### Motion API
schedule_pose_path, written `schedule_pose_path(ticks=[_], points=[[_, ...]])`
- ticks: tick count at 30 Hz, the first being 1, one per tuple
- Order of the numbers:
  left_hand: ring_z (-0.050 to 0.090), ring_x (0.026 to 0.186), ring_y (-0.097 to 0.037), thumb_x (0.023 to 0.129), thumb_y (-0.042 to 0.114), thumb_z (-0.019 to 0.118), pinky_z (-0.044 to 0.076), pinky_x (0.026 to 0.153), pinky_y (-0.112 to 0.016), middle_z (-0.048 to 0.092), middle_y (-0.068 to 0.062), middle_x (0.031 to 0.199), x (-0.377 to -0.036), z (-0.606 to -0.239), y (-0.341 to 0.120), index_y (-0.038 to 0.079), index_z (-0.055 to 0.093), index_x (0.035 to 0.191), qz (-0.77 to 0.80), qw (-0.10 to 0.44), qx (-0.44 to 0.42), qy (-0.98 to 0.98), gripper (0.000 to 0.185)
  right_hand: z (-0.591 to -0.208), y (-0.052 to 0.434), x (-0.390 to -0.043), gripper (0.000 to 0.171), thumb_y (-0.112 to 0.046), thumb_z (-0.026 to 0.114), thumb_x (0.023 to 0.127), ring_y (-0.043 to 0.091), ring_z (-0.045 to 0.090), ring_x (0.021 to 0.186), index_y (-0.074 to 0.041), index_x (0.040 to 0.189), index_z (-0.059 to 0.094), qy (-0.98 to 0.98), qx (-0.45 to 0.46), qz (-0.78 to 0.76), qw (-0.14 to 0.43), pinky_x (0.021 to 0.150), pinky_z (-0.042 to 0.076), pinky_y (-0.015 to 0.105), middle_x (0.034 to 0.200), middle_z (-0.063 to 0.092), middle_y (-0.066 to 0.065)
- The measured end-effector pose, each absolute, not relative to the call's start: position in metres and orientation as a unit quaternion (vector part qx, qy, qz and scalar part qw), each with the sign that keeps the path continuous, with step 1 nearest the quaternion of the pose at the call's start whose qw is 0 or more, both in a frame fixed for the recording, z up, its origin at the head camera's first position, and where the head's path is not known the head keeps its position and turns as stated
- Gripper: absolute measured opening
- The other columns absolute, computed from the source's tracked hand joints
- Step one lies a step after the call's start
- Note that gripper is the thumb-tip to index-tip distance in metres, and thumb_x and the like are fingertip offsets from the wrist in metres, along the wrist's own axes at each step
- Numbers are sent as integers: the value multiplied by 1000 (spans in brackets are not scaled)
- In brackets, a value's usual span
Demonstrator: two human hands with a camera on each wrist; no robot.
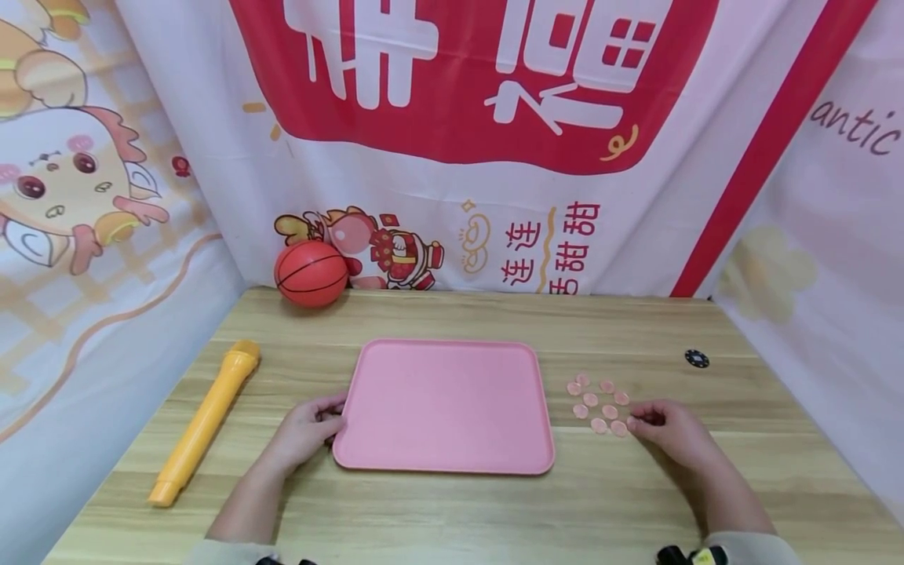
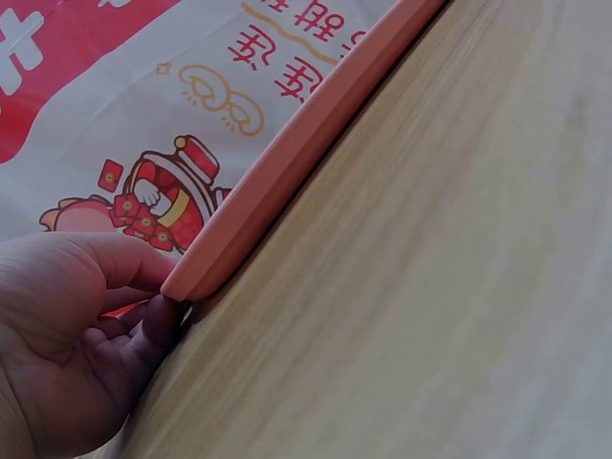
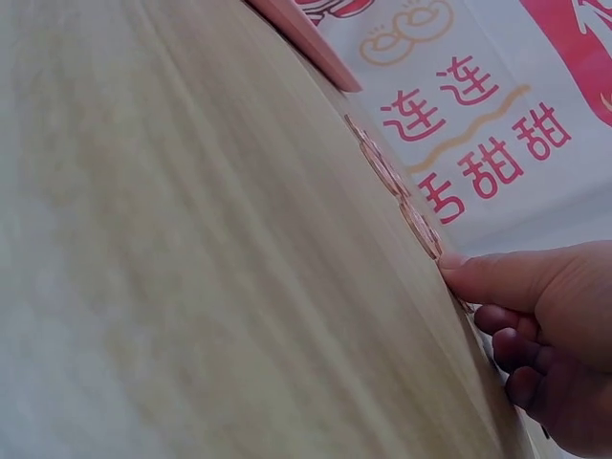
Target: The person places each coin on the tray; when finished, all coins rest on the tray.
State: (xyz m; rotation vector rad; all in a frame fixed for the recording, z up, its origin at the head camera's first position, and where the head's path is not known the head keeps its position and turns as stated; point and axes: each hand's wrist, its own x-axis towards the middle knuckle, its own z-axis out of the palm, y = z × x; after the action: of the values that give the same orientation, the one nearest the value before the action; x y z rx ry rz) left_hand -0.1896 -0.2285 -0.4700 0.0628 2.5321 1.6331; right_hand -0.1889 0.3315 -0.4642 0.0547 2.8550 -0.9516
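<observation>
Your left hand (image 1: 305,430) pinches tray (image 1: 443,404) left edge, steadying it | right hand (image 1: 667,429), fingers curled, fingertip touching nearest disc (image 1: 618,428), as if to pick it

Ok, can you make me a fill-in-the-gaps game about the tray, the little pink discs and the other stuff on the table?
1. The left hand holds the left edge of the pink ____.
2. The right hand touches one of the small pink discs lying to the ____ of the tray.
3. The orange ball has black lines like a ____.
4. The long toy microphone is coloured ____.

Missing words: tray; right; basketball; yellow
</observation>
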Motion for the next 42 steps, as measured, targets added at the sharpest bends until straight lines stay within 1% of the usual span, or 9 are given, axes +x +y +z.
schedule_pose_path(ticks=[6, 15, 19, 26, 29, 33, 37, 39, 42], points=[[56, 79, -4, 88, 4, 64, 50, 68, -19, 65, -21, 110, -190, -470, -229, -11, 51, 135, 533, 59, 16, 844, 50, -464, 330, -187, 29, -27, 72, 88, 16, 55, 86, -3, 104, 67, 947, 8, -317, 49, 77, 43, 31, 95, 66, 7], [56, 79, -4, 89, 4, 63, 50, 68, -19, 66, -20, 110, -189, -471, -228, -10, 52, 135, 531, 59, 12, 846, 49, -461, 328, -184, 26, -26, 69, 90, 16, 56, 87, -5, 105, 68, 939, 14, -340, 48, 78, 44, 30, 95, 66, 5], [56, 78, -4, 88, 3, 63, 50, 67, -20, 66, -20, 109, -190, -471, -228, -10, 52, 134, 527, 57, 11, 848, 49, -457, 321, -185, 39, -32, 69, 91, 12, 60, 87, -4, 119, 66, 919, 29, -388, 58, 78, 46, 26, 98, 70, 7], [55, 80, -6, 88, 3, 63, 49, 68, -19, 66, -20, 111, -189, -469, -227, -9, 53, 134, 520, 54, 5, 853, 48, -443, 284, -193, 58, -22, 68, 93, 12, 70, 91, 4, 140, 47, 823, 10, -555, 116, 80, 58, 28, 114, 66, 16], [55, 80, -6, 88, 3, 63, 49, 68, -20, 66, -21, 110, -189, -469, -228, -9, 53, 134, 517, 53, 7, 854, 48, -436, 264, -202, 60, -20, 68, 92, 14, 69, 87, 2, 142, 44, 810, -4, -570, 138, 72, 57, 28, 106, 66, 10], [56, 80, -5, 88, 3, 64, 50, 68, -20, 66, -21, 110, -189, -468, -227, -10, 53, 134, 522, 54, 12, 851, 48, -432, 235, -217, 56, -17, 70, 90, 6, 56, 67, 1, 138, 49, 810, -23, -569, 140, 53, 45, 22, 94, 67, 1], [57, 80, -5, 88, 3, 63, 51, 68, -20, 66, -21, 109, -189, -468, -227, -10, 53, 134, 527, 52, 15, 848, 48, -433, 201, -232, 50, -13, 72, 86, 3, 58, 74, 2, 131, 57, 820, -53, -559, 113, 63, 50, 19, 100, 69, 6], [57, 80, -4, 88, 2, 63, 51, 68, -20, 66, -21, 109, -190, -469, -228, -10, 53, 134, 528, 50, 14, 848, 48, -434, 184, -239, 48, -14, 74, 85, 6, 62, 88, 2, 128, 60, 823, -61, -554, 104, 77, 54, 21, 106, 69, 9], [57, 79, -4, 88, 1, 63, 51, 68, -20, 67, -21, 109, -191, -471, -228, -10, 54, 133, 528, 48, 17, 848, 48, -436, 157, -249, 46, -11, 75, 83, 10, 64, 89, 2, 125, 62, 814, -67, -568, 99, 82, 56, 27, 108, 69, 14]])
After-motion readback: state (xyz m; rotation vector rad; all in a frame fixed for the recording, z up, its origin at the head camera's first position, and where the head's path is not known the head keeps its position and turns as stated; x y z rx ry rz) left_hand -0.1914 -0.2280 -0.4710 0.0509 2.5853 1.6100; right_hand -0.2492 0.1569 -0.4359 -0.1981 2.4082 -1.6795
